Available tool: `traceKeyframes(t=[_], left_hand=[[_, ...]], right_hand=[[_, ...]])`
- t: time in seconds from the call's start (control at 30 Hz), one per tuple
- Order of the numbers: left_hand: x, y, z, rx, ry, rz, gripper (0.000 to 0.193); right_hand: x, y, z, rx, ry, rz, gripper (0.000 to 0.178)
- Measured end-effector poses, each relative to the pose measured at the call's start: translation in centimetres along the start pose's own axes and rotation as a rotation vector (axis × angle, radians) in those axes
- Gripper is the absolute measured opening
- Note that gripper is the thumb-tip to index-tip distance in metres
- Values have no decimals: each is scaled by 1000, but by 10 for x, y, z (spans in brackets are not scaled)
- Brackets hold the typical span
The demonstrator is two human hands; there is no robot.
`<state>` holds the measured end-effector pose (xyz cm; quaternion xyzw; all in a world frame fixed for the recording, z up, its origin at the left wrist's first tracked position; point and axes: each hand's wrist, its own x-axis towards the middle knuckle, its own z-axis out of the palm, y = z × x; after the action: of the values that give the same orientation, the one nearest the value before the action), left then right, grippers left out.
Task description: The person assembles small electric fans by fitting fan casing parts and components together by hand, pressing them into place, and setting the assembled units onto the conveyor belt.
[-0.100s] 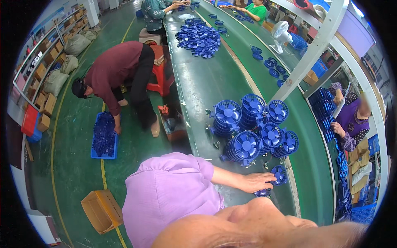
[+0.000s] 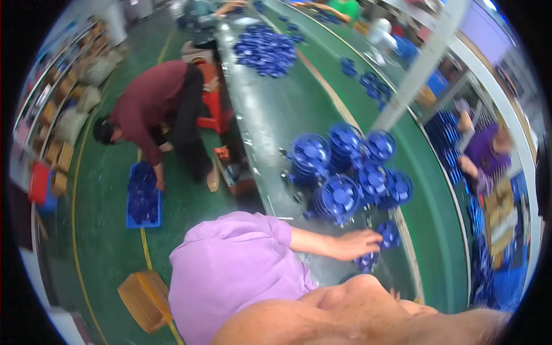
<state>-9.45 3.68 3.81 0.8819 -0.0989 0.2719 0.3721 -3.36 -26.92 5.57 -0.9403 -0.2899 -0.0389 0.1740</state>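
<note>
My left hand, in a purple sleeve, reaches across the dark green bench. Its fingers are stretched out and slightly bent, between two small blue plastic fans with round slotted housings. One fan lies just past my fingertips; the other fan sits below them, partly covered. Blur hides whether the fingers touch either one. Of my right hand only what look like a few fingertips show at the lower edge; the rest is hidden. Several stacks of similar fans stand beyond my left hand.
A heap of blue parts lies farther up the bench. A green conveyor belt runs along the right, behind a white post. Left, a person bends over a blue crate; nearer stands a cardboard box. Others work around.
My left hand has lifted slightly and drawn back a little, uncovering more of the lower fan. The whole view has shifted a little and is blurred.
</note>
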Motion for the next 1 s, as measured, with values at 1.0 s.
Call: traceKeyframes(t=[1.0], left_hand=[[2, -1, -17, -1277, -39, -659, 69]], right_hand=[[55, -112, -46, 1478, 25, 330, 54]])
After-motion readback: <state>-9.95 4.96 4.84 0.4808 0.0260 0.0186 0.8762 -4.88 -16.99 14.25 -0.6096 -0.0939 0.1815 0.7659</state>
